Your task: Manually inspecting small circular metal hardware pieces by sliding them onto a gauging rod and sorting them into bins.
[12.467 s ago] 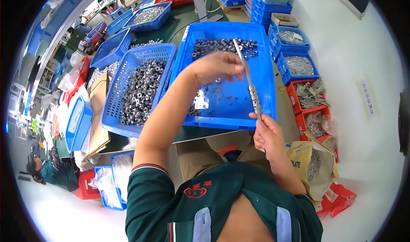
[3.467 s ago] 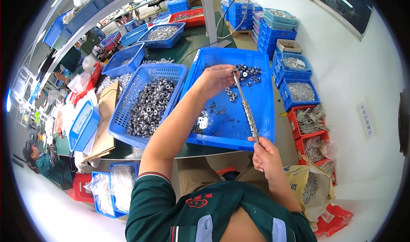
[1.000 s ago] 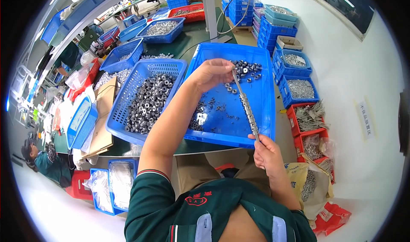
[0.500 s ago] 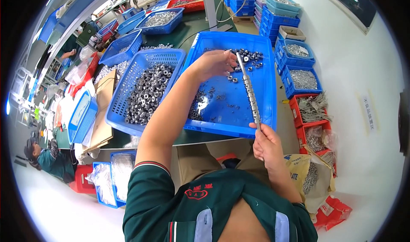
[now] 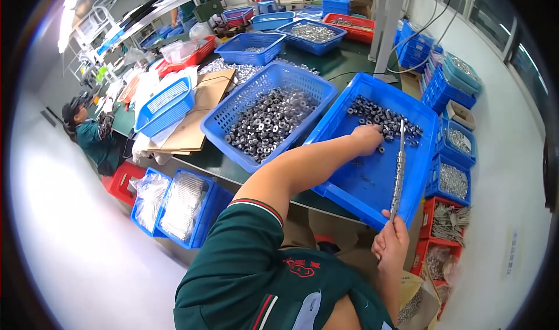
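Observation:
My right hand is closed around the lower end of a thin metal rod, which stands tilted over the blue tray. Several ring-shaped metal parts are threaded along the rod, one behind another; its upper tip is bare. Inside the tray, my left hand is curled at the edge of a pile of dark ring-shaped metal parts, just left of the rod. Its fingertips are bent down and partly hidden, so what they pinch cannot be made out.
A perforated blue basket full of similar rings stands left of the tray. Flattened cardboard and a small blue basket lie farther left. Stacked blue crates and red bins line the right wall. A co-worker sits far left.
The view has swung left, so the scene sits farther right. My left hand has gone from beside the rod's tip down to the ring pile. My right hand still holds the rod.

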A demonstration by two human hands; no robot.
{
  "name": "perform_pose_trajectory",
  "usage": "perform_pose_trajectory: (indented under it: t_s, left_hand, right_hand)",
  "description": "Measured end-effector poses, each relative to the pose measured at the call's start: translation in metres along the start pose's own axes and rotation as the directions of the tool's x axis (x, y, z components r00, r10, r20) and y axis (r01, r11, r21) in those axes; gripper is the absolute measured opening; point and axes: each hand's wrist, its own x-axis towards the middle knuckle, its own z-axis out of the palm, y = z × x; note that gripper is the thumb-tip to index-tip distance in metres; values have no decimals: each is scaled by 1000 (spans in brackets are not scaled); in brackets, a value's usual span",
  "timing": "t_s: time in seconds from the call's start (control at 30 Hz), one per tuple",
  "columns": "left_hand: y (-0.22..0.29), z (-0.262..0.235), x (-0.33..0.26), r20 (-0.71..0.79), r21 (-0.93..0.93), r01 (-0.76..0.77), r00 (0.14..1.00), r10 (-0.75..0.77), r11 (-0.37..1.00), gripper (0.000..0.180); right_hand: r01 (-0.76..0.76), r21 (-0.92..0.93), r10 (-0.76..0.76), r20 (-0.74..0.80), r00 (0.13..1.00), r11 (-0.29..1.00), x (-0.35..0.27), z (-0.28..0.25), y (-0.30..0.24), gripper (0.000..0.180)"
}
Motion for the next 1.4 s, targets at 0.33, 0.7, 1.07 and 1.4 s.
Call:
perform_pose_trajectory:
  t_s: [0.33, 0.7, 1.07, 1.4]
  left_hand:
    - [2, -25, -4, 210, 86, 256, 940, -269, 963, 19]
    - [-5, -74, -5, 178, -961, 132, 968, -177, -242, 15]
    - [4, -75, -8, 54, -909, 35, 998, -34, -416, 14]
    - [10, -80, -13, -19, -899, -60, 995, -98, -433, 11]
  right_hand:
    - [49, -29, -48, 21, 999, 998, 5, -1, 1, 25]
    - [47, -41, -47, -1, 999, 998, 4, -1, 0, 27]
    - [78, -38, -79, -4, 997, 996, 5, 4, 0, 26]
    - [64, -47, -64, -14, 998, 997, 2, 3, 2, 27]
